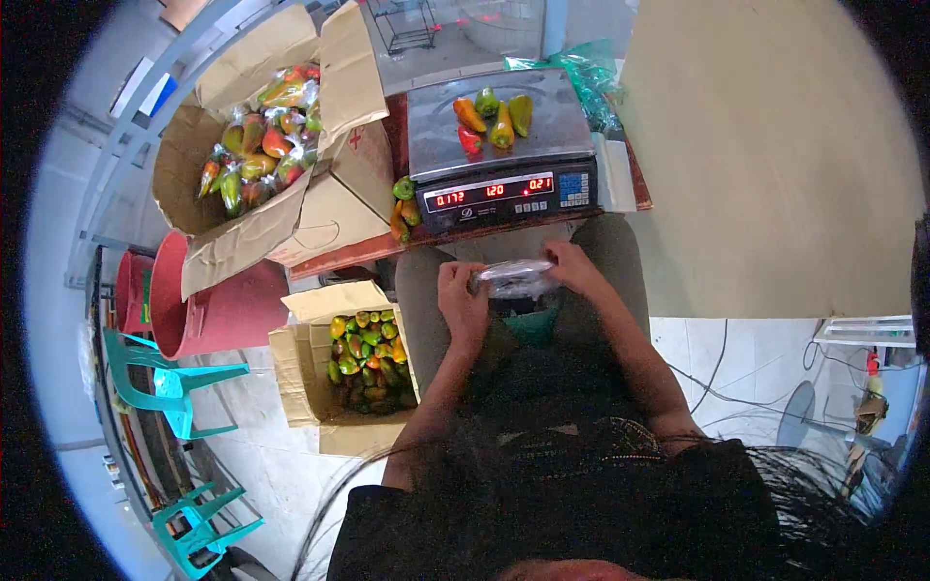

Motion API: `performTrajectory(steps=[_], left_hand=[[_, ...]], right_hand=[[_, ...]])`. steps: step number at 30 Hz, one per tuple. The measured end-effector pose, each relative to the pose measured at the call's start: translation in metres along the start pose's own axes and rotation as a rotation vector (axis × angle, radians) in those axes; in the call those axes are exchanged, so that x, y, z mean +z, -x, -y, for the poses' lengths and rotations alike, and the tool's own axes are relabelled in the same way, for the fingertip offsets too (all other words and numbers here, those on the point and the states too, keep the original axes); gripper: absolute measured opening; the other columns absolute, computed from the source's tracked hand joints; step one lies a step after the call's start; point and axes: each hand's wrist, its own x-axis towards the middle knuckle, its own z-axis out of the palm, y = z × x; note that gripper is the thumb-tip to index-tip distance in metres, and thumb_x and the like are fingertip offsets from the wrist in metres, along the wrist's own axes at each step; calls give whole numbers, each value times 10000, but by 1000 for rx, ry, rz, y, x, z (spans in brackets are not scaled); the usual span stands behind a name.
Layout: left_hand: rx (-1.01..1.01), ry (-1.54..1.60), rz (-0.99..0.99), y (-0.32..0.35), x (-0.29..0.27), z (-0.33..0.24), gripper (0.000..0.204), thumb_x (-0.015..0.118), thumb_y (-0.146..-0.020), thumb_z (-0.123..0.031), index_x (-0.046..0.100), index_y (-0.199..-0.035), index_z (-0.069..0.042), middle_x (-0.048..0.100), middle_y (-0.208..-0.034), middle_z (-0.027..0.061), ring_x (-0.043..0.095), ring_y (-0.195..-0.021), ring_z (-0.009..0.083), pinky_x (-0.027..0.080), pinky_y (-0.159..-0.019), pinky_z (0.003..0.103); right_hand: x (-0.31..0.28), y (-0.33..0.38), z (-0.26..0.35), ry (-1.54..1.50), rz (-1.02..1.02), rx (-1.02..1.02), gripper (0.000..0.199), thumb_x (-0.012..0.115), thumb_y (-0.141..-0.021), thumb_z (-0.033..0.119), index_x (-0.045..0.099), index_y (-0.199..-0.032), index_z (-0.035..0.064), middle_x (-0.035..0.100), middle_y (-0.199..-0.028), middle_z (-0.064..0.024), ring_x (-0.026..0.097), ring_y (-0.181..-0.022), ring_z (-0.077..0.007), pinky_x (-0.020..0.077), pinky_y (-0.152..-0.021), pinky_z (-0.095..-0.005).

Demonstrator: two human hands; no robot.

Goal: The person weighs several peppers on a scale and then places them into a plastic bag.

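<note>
Over my lap, both hands hold a clear, shiny plastic bag (518, 279) stretched crosswise between them. My left hand (463, 298) pinches its left end, and my right hand (576, 267) grips the right end with curled fingers. Whether it is one bag or a few layers, I cannot tell. Just beyond stands a digital scale (426, 126) with a lit red display and a metal plate. Several peppers (502, 126) in red, orange and green lie loose on that plate. A few more peppers (403, 208) rest against the scale's left side.
A large open carton (339, 189) at the far left holds bagged peppers (262, 145). Below it, another carton (300, 378) contains loose peppers (368, 344). Red tubs (228, 315) and teal chairs (174, 382) stand left. Green plastic (591, 73) lies behind the scale; a tan panel (775, 155) rises right.
</note>
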Motion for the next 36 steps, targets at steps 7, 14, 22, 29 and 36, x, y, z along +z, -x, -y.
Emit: performTrajectory(steps=[7, 14, 22, 29, 36], left_hand=[[-7, 56, 105, 2, 1, 9, 221, 565, -653, 45, 519, -857, -26, 479, -821, 106, 521, -781, 286, 418, -669, 354], [1, 3, 223, 1, 10, 13, 236, 558, -649, 20, 500, -865, -59, 483, -843, 118, 524, -806, 311, 423, -678, 370], [45, -28, 206, 4, 5, 19, 233, 559, -651, 12, 500, -864, -60, 488, -862, 121, 521, -818, 322, 420, -685, 385], [31, -48, 195, 0, 6, 6, 204, 558, -671, 6, 509, -860, -52, 489, -858, 114, 519, -814, 325, 417, -681, 394], [40, -12, 167, 1, 4, 8, 199, 561, -672, -1, 517, -855, -64, 492, -855, 107, 519, -822, 320, 418, -685, 392]], right_hand=[[-82, -46, 48, -226, -22, -51, 391, 578, -714, 111, 473, -1082, 28, 513, -1067, -83, 497, -968, -204, 397, -828, -323], [-109, -160, 51, 679, -558, -576, 390, 474, -723, 18, 469, -1108, 83, 480, -1128, -116, 490, -987, -287, 414, -847, -373], [-103, -181, 64, 910, -212, -379, 449, 498, -712, 49, 436, -1154, 98, 431, -1228, -72, 484, -1039, -285, 436, -826, -398], [-107, -192, 37, 950, -272, -469, 440, 515, -707, 59, 427, -1136, 95, 470, -1167, -79, 507, -991, -289, 467, -764, -396], [-107, -187, 59, 1039, -201, -353, 330, 461, -748, 52, 452, -1075, 101, 516, -1045, -106, 549, -917, -284, 475, -745, -381]])
